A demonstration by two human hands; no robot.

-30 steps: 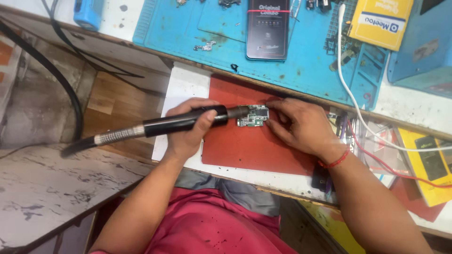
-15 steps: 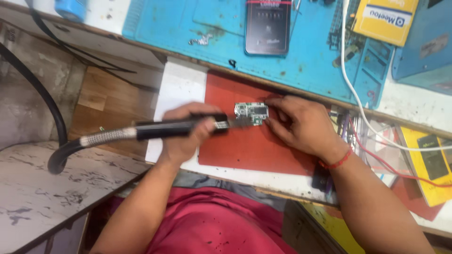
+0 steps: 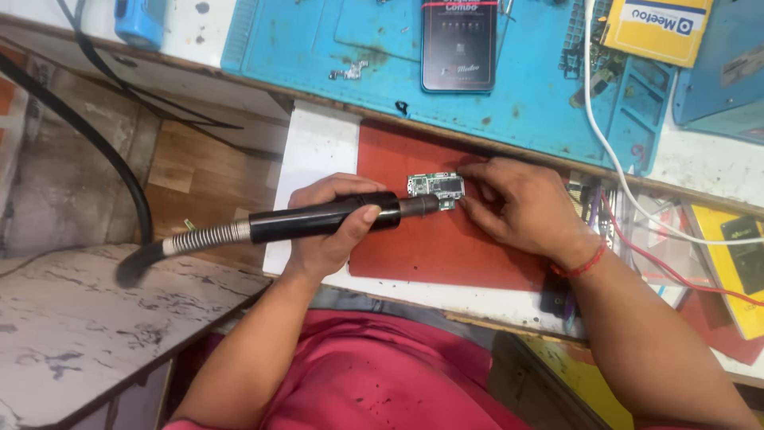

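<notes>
Two hands are busy over a red mat (image 3: 446,247) on the bench. The left hand (image 3: 330,231) is wrapped tight around a black wand (image 3: 318,219) with a springy silver neck and a thick black hose (image 3: 95,139). The tip of the wand touches a small green circuit board (image 3: 435,189) that lies near the top of the red mat. The right hand (image 3: 517,207) lies just beside the board, and its fingertips press on the board's right edge to keep it flat. A red thread (image 3: 581,267) goes round that wrist.

Since half a second ago, the wand has tipped a little, so its hose end sits lower. The board and both hands have stayed in the same spot on the mat.

Up above lies a big blue mat (image 3: 525,80). A dark, flat, oblong box (image 3: 459,44) with a red stripe at its top sits on it. At the top right corner is a yellow package (image 3: 656,28) with a white label. At the far right edge lies another yellow box (image 3: 736,267) with a dark picture on it. A white wire (image 3: 613,159) and a red wire (image 3: 676,275) run nearby.
</notes>
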